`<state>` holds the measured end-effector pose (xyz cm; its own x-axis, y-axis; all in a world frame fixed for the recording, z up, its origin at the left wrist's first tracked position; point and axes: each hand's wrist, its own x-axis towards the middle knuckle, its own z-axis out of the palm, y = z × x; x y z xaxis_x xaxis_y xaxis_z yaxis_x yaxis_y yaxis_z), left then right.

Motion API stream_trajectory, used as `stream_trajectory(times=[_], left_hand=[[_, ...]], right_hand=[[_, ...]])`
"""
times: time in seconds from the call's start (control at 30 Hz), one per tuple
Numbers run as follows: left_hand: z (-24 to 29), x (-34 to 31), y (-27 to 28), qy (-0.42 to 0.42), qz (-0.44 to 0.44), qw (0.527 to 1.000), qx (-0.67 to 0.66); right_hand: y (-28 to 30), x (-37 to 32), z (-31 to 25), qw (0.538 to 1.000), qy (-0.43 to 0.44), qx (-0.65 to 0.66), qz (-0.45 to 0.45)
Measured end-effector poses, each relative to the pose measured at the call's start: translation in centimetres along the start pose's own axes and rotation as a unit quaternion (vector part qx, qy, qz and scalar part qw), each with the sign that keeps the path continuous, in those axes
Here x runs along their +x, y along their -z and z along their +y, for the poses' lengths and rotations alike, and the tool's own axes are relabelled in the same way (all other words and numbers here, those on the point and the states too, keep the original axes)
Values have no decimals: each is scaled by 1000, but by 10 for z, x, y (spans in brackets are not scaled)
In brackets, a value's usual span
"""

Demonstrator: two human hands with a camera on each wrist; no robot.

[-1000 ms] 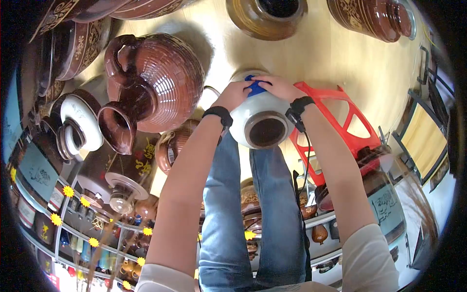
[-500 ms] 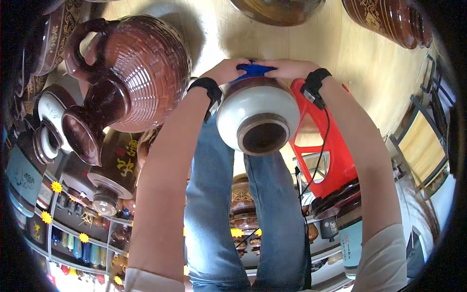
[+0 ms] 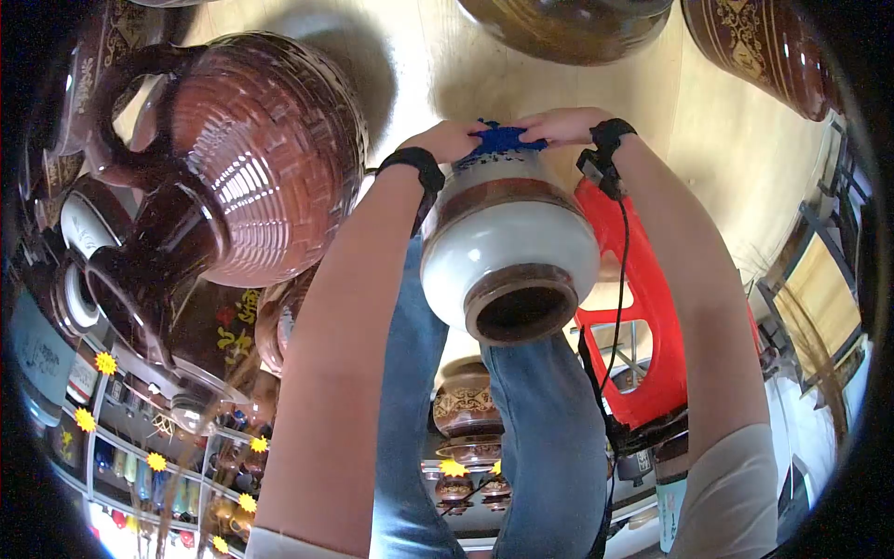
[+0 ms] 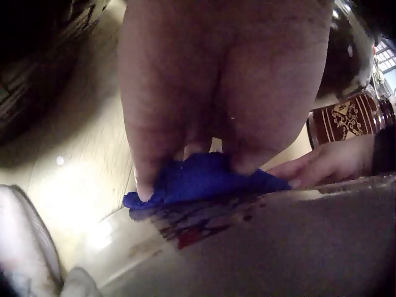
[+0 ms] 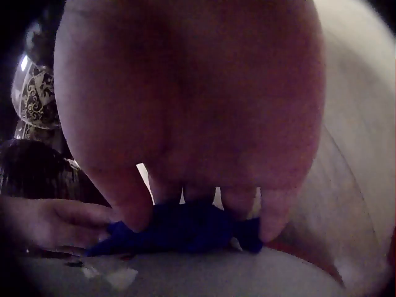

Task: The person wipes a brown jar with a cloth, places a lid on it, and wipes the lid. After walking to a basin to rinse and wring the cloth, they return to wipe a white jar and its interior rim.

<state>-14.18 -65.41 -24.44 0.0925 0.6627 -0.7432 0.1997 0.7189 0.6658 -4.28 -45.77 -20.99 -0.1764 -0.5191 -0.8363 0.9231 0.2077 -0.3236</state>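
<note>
A white jar (image 3: 507,244) with a brown band and dark mouth lies tilted, its mouth toward the person. Both hands hold a blue cloth (image 3: 507,140) against the jar's far part. My left hand (image 3: 445,142) grips the cloth's left side; in the left wrist view its thumb and fingers pinch the cloth (image 4: 204,179). My right hand (image 3: 570,126) holds the right side, and the right wrist view shows its fingers curled over the cloth (image 5: 185,229). Dark marks show on the jar beside the cloth in the left wrist view.
A large brown jug (image 3: 270,158) stands close at the left. A red plastic stool (image 3: 643,354) is right of the jar, with a black cable hanging over it. Brown pots (image 3: 577,28) stand at the far side, shelves of pottery behind the legs.
The jar has come nearer and shifted slightly right, showing its brown band and more of its side. Both hands have moved along with the cloth, still holding it.
</note>
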Motion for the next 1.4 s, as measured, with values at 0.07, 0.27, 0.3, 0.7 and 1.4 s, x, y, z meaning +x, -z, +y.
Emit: stream_trajectory(times=[0.07, 0.27, 0.3, 0.7, 1.4], left_hand=[[-3, 9, 2, 19, -14, 1000, 7], [-13, 24, -3, 13, -24, 1000, 0], [-15, 27, -5, 12, -13, 1000, 5], [-5, -31, -8, 11, 45, 994, -95], [67, -198, -76, 15, 415, 889, -193]], right_hand=[[1, 4, 1, 1000, 2, 0, 2], [8, 29, 18, 1000, 19, 18, 5], [10, 36, 21, 999, 34, 18, 6], [-18, 0, -14, 974, 147, -172, 14], [-123, -97, -101, 876, 207, -419, 119]])
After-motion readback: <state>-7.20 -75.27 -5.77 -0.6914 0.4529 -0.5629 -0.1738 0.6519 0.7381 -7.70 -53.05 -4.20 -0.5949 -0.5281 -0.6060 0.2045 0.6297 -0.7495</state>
